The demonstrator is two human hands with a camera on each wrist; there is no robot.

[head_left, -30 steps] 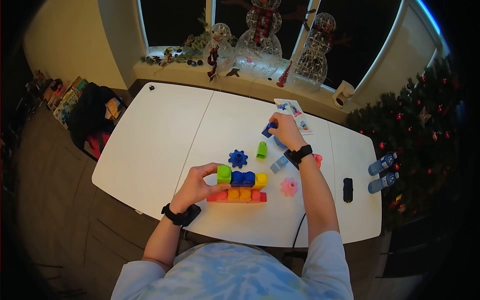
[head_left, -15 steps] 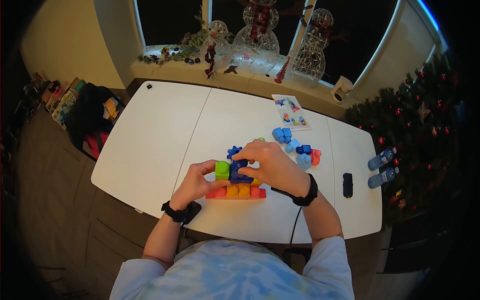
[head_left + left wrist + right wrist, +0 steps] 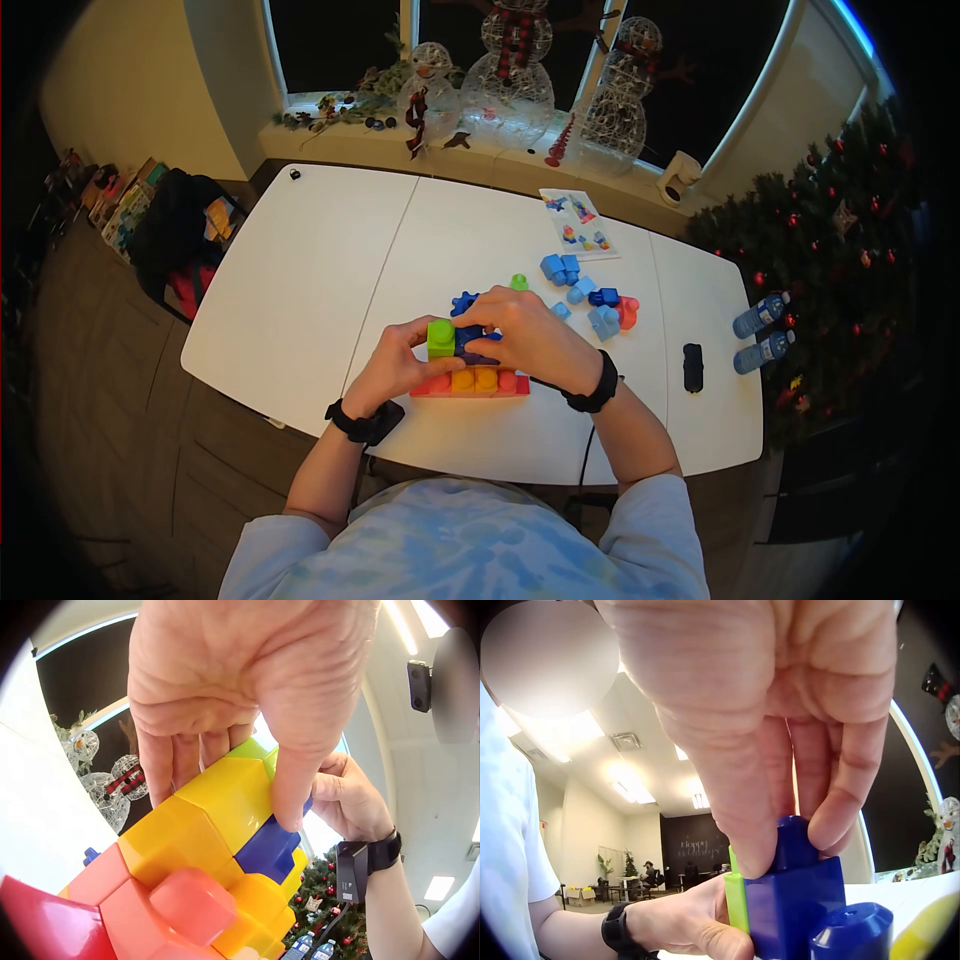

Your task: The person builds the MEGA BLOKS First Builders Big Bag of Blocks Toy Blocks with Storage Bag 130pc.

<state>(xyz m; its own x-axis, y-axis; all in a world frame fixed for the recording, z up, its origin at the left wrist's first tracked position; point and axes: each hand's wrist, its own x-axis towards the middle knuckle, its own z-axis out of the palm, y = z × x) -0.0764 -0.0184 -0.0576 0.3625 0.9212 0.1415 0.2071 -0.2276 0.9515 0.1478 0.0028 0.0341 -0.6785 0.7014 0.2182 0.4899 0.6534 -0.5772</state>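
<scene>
On the near part of the table is a layered block build, with a row of red and orange blocks (image 3: 474, 381) along its front. My left hand (image 3: 385, 368) grips its left end by the green block (image 3: 441, 338), thumb in front and fingers behind. In the right wrist view, my right hand (image 3: 757, 727) pinches the stud of a dark blue block (image 3: 791, 904), which stands against the green one. The left wrist view shows my left thumb across yellow (image 3: 229, 795) and blue (image 3: 268, 851) blocks. My right hand hides the build's right upper part in the head view.
A blue gear piece (image 3: 463, 303) lies behind the build. Farther right are a small green block (image 3: 519, 282), light blue blocks (image 3: 604, 322), a pink piece (image 3: 628, 312) and a picture sheet (image 3: 581, 222). A black case (image 3: 693, 367) and two bottles (image 3: 762, 316) stand at the right.
My right hand has come from the loose blocks by the sheet to the top of the build with a dark blue block. My left hand has kept its grip at the green end.
</scene>
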